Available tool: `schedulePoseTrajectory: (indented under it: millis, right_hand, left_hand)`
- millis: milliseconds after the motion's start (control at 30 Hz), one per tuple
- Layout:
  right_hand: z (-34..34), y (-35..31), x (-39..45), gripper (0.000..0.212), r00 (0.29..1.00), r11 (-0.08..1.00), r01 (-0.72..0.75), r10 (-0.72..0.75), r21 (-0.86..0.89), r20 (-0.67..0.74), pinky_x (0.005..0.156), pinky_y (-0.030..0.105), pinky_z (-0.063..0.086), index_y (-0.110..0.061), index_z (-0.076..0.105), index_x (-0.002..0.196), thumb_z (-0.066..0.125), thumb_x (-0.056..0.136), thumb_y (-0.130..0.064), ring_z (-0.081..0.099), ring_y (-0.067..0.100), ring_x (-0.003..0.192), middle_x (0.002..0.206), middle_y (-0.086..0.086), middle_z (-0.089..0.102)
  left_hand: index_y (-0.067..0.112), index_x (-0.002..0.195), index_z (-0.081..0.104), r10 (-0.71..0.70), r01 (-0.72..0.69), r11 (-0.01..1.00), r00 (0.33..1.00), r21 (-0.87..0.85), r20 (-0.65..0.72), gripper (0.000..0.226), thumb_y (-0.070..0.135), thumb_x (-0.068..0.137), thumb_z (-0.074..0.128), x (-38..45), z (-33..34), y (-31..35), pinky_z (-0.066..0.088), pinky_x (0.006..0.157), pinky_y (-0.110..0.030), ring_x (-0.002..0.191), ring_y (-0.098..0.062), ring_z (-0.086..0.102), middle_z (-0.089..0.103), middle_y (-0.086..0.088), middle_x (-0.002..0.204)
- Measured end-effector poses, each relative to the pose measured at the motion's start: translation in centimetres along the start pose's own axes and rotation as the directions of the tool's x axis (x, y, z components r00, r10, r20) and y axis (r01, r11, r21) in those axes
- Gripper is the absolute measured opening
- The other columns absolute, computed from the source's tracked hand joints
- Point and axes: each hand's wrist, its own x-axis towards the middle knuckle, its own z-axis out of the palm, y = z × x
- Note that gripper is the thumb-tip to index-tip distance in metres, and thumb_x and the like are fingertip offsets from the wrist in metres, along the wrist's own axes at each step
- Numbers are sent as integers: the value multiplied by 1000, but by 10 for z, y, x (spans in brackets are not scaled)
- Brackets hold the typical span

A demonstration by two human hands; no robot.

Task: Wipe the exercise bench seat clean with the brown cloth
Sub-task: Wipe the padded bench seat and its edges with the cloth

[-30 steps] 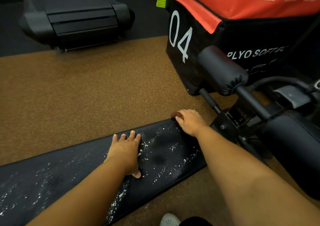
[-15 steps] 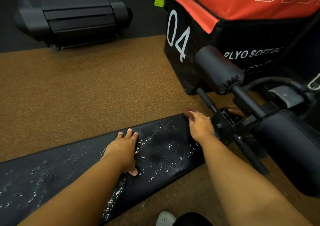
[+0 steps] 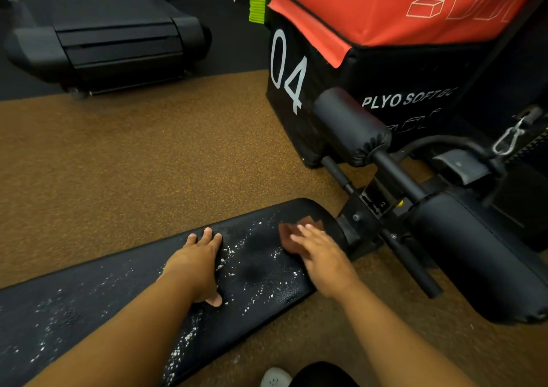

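Nearest the camera, a white shoe (image 3: pixel 274 378) showed at the bottom edge on the brown speckled floor (image 3: pixel 124 161). Just beyond it lay the black exercise bench seat (image 3: pixel 261 280), running from the lower left toward the middle and scattered with white specks. The left hand (image 3: pixel 197 263) lay flat on the seat, fingers spread and holding nothing, its fingertips reaching the far edge. The right hand (image 3: pixel 321 256), blurred, pressed palm-down with extended fingers on the brown cloth (image 3: pixel 292 234), which lay on the seat's rounded end, partly showing beyond the fingertips. Just right of that end stood the bench's black metal frame (image 3: pixel 360 217), with a padded roller (image 3: pixel 351 126) above it and a larger black pad (image 3: pixel 480 256) to the right. Behind the roller sat a black and orange plyo soft box (image 3: pixel 385 25) marked "04". A lime-green object (image 3: pixel 257 0) stood beside the box's far corner. Farthest off, at the upper left, was the end of a black treadmill (image 3: pixel 103 31).
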Motion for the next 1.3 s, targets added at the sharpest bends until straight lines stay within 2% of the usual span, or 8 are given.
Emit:
schedulePoseTrajectory:
  millis: [167, 367, 533, 733, 900, 1100, 1200, 1300]
  right_hand:
    - [-12, 28, 3, 51, 905, 922, -387, 381, 2, -190, 118, 32, 8, -18, 39, 143, 49, 93, -13, 19, 19, 143, 155, 5, 27]
    - [-6, 27, -39, 58, 998, 999, 48, -49, 22, 49, 119, 37, 15, -27, 45, 138, 59, 85, -8, 16, 5, 142, 150, -14, 28]
    - [-1, 8, -24, 53, 955, 967, -246, 253, 63, -154, 119, 31, 4, -21, 44, 139, 53, 89, -6, 12, 13, 145, 154, -4, 24]
    - [-4, 26, -55, 64, 999, 1000, 30, -30, -5, 21, 119, 26, 5, -27, 44, 139, 56, 82, 0, 14, 5, 143, 150, -16, 22]
    - [-5, 21, -34, 54, 878, 895, -415, 441, 164, -186, 116, 26, 8, -15, 40, 142, 52, 91, -4, 16, 17, 144, 156, 0, 21]
    - [-1, 25, -63, 69, 999, 1000, 28, -28, 4, 43, 119, 30, 3, -32, 33, 142, 57, 85, -2, 5, 4, 144, 153, -16, 16]
    - [-2, 43, -43, 54, 945, 953, -256, 282, 161, -167, 116, 38, 22, -21, 44, 140, 54, 89, -4, 27, 20, 142, 152, -1, 31]
    - [-4, 34, -19, 43, 646, 588, -598, 756, 544, -107, 105, 41, 37, -23, 42, 141, 43, 99, -30, 47, 30, 125, 141, 12, 47]
  left_hand:
    - [22, 151, -12, -8, 8, 1000, 1000, 12, 2, 135, 44, 60, 85, 1, 0, 1, 33, 112, -50, 148, -30, -7, -16, 3, 160]
    - [22, 151, -13, -10, 9, 1000, 1000, 21, 5, 134, 44, 61, 85, 2, -1, 2, 32, 113, -49, 148, -30, -7, -16, 2, 160]
    - [22, 151, -12, -8, 8, 1000, 1000, 9, -7, 135, 43, 61, 85, 1, -1, 1, 30, 114, -48, 148, -30, -7, -15, 3, 160]
    - [22, 151, -12, -2, 2, 1000, 1000, 5, -9, 135, 43, 61, 85, 0, 0, 2, 29, 115, -47, 148, -30, -7, -15, 3, 160]
    - [22, 151, -12, -7, 7, 1000, 1000, 5, -6, 135, 43, 60, 86, 1, 0, 2, 30, 114, -48, 148, -30, -7, -15, 2, 160]
    - [22, 152, -11, -4, 4, 1000, 1000, 0, -11, 135, 43, 60, 86, 0, 0, 2, 30, 114, -46, 148, -29, -7, -15, 3, 160]
    - [23, 151, -12, -2, 2, 1000, 1000, -12, -11, 134, 42, 61, 85, 0, 0, 1, 28, 115, -45, 148, -29, -8, -16, 4, 160]
    - [23, 151, -12, -2, 1, 1000, 1000, -13, -15, 135, 42, 61, 85, 0, 1, 1, 28, 116, -45, 148, -29, -8, -16, 4, 160]
